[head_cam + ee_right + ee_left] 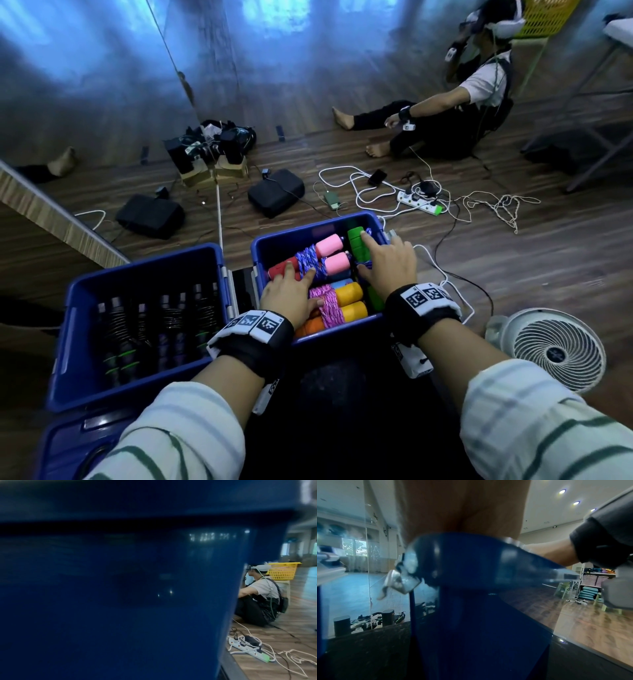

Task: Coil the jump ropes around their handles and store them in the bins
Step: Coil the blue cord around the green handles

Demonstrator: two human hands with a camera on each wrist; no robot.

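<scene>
Hands both flat in my right bin (376,226): left hand (291,294) pressing the pink-handled rope (318,255), right hand (390,265) resting open-fingered on the green-handled rope (356,240), neither gripping.

This looks like a dance or exercise studio used for recording work. A wall mirror (102,68) runs along the wood-plank floor (548,257), and the left wrist view shows recessed ceiling lights (562,491) and shelves of stacked mats (594,580). On the floor lie a power strip (419,202) with white cables, charging phones (331,200) and black cases (275,192). Another person (472,99), seated barefoot, wears a headset. A white fan (555,349) stands nearby.
</scene>
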